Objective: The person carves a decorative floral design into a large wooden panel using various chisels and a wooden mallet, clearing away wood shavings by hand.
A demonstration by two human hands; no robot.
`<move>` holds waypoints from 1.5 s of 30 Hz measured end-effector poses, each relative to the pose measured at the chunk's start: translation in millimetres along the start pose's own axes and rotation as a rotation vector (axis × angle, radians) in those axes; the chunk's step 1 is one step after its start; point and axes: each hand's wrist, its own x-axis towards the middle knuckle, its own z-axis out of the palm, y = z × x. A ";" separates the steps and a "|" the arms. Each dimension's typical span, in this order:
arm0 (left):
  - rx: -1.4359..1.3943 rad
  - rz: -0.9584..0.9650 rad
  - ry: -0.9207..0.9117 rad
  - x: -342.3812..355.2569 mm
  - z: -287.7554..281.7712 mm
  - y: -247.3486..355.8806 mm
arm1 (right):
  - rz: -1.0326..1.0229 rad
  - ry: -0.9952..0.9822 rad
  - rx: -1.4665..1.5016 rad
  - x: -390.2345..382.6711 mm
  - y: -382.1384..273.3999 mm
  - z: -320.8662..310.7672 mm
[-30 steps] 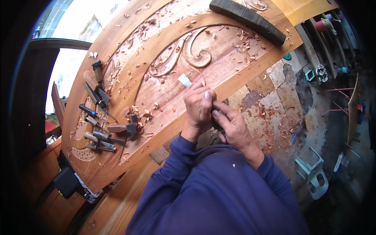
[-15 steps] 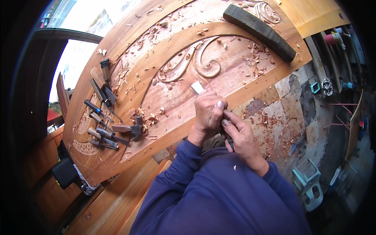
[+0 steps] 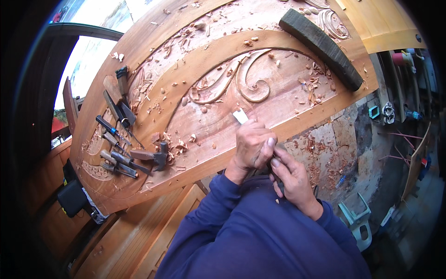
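My left hand (image 3: 253, 145) is closed around a carving chisel, whose bright pale blade (image 3: 240, 116) sticks out past the fingers toward the wooden panel (image 3: 204, 135). Behind it, my right hand (image 3: 292, 179) is closed at the rear of the same tool, fingers bent; most of the handle is hidden by both hands. The blade tip lies over the smooth ground just below a carved scroll (image 3: 254, 90). Whether it touches the wood I cannot tell. Loose shavings (image 3: 312, 88) are scattered over the carving.
At the panel's left lie a hammer (image 3: 160, 156) and several chisels (image 3: 121, 160). A dark, heavy wooden block (image 3: 320, 49) rests across the upper right. Shavings litter the tiled floor (image 3: 320, 153) beyond the panel's near edge. A pale green plastic stool (image 3: 357, 218) stands at the lower right.
The view has shifted slightly, so the panel's carved scroll appears lower and farther right. Both hands keep their hold on the chisel, its blade a touch nearer my body.
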 end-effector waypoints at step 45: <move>-0.028 -0.003 0.114 14.2 -15.4 -19.0 | -0.078 0.035 0.154 31.0 15.4 22.9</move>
